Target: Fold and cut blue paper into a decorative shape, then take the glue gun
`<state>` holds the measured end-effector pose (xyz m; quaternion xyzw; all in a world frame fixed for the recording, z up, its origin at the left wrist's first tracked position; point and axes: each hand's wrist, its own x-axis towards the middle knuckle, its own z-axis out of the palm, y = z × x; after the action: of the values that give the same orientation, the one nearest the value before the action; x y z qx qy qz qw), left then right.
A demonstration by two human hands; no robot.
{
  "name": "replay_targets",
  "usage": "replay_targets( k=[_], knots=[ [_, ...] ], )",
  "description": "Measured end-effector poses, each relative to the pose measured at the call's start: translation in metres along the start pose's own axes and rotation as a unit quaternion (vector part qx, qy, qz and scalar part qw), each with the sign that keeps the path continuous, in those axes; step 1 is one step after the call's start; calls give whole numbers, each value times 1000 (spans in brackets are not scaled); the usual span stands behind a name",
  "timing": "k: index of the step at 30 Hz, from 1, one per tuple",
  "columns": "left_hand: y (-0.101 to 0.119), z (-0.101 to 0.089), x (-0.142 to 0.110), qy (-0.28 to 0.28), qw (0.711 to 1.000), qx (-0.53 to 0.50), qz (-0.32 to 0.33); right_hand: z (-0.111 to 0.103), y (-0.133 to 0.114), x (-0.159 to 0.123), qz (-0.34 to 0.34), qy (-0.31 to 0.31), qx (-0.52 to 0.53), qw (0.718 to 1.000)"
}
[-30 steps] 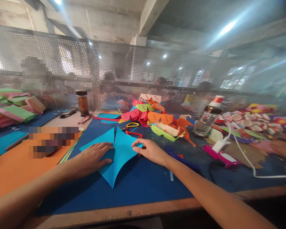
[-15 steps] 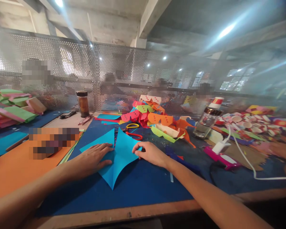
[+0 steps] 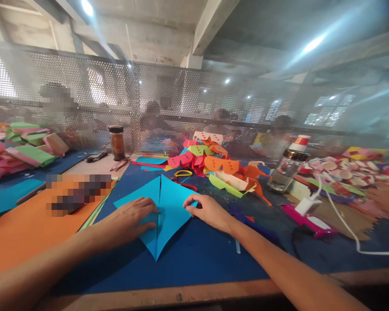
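Note:
A bright blue sheet of paper [image 3: 173,211] lies on the dark blue table mat, with a crease down its middle and a slit at the top. My left hand [image 3: 134,218] rests on the left half of the sheet, fingers apart and slightly bent. At the right corner, my right hand [image 3: 209,211] pinches the paper's edge between thumb and fingers. Scissors with a yellow handle loop [image 3: 183,173] and a red one lie just behind the sheet, partly covered by it.
Behind are a heap of colourful paper cut-outs [image 3: 222,165], a dark-lidded jar [image 3: 117,144] and a glass bottle [image 3: 283,170]. A pink power strip [image 3: 291,212] with a white cable sits right. Orange paper [image 3: 22,233] lies left. A perforated metal screen [image 3: 168,86] stands behind.
The slit at the top of the blue paper has narrowed as its two upper points came together. My left hand's fingers are more bent. My right hand stays at the corner.

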<state>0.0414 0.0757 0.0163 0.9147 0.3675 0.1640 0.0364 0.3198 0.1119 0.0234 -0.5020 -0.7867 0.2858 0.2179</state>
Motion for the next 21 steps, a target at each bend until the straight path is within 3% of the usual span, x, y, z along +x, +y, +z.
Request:
replay_targets(
  k=[12, 21],
  knots=[
    [-6, 1, -1, -26, 999, -24, -21, 5, -5, 0, 6, -8, -26, 1000],
    [-7, 2, -2, -13, 1000, -26, -7, 4, -8, -2, 7, -14, -36, 999]
  ],
)
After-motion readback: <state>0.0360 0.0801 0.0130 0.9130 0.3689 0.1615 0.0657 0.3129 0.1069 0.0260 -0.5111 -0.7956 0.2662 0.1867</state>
